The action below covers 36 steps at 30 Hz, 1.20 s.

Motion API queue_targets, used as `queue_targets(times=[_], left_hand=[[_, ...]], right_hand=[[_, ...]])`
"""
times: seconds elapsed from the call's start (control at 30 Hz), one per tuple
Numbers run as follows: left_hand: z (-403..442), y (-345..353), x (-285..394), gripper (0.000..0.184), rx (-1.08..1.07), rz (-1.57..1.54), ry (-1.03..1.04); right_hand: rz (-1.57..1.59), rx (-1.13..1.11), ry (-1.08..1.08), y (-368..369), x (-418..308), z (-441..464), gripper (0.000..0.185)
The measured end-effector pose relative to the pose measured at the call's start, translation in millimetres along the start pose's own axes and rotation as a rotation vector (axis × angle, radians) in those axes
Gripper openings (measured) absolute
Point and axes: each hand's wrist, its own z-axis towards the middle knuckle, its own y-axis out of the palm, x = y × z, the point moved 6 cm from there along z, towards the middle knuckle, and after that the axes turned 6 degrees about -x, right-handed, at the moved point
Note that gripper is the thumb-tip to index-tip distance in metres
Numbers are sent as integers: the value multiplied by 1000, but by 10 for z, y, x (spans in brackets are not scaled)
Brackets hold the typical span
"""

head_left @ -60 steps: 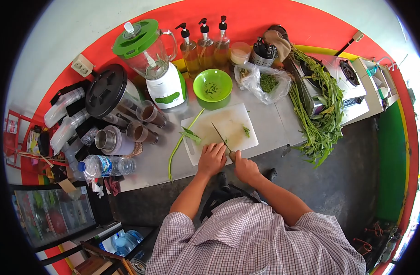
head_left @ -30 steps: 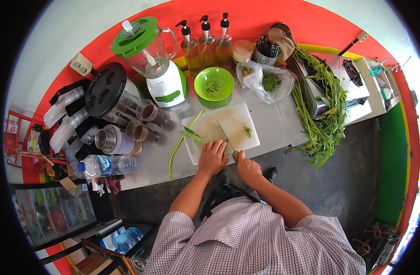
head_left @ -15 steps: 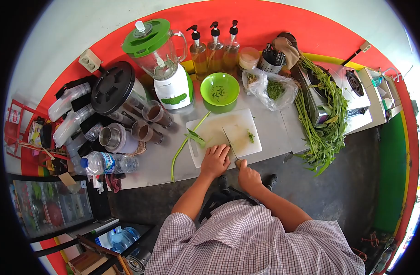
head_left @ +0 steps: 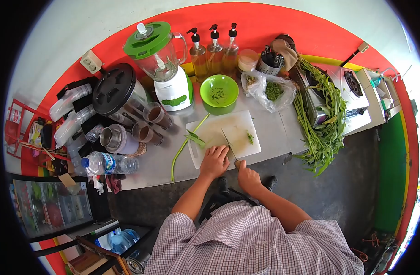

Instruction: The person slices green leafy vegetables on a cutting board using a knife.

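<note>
My right hand (head_left: 249,178) is wrapped around the handle of a knife (head_left: 229,143), whose blade slants up and left over a white cutting board (head_left: 240,120). Beside the blade, my left hand (head_left: 214,162) rests on the board's near part with its fingers bent and pressed together. Whatever lies under those fingers is hidden. A few chopped green bits (head_left: 250,138) lie to the right of the blade. A long green stem (head_left: 179,153) with a leaf (head_left: 196,138) lies across the board's left edge. Behind the board stands a green bowl (head_left: 219,94) with cut greens inside.
A blender (head_left: 171,87), pump bottles (head_left: 214,52) and a plastic bag of chopped greens (head_left: 275,91) line the back. Long leafy stalks (head_left: 327,105) drape over the stove (head_left: 356,98) at right. Dark-filled cups (head_left: 147,133) and a water bottle (head_left: 111,163) stand or lie at left.
The view has shifted very slightly. Both hands, the knife and the greens look almost the same as before.
</note>
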Motion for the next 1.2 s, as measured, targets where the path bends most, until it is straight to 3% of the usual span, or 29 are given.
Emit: queue_targets(times=[0.17, 0.9, 1.0, 1.1, 1.17, 1.2], left_hand=[[-7, -4, 2, 42, 15, 8, 5], [-14, 32, -6, 47, -12, 31, -15], [-11, -14, -15, 43, 25, -6, -31], [-33, -8, -49, 34, 80, -102, -38], [-46, 22, -108, 26, 137, -145, -35], [-36, 7, -106, 26, 134, -144, -34]], right_hand=[[-23, 8, -10, -113, -5, 79, 48], [73, 47, -8, 67, 46, 59, 47], [120, 77, 10, -90, 26, 49, 47], [122, 95, 42, -145, 2, -46, 31], [121, 84, -16, -22, -5, -47, 49], [124, 83, -16, -2, 0, -56, 49]])
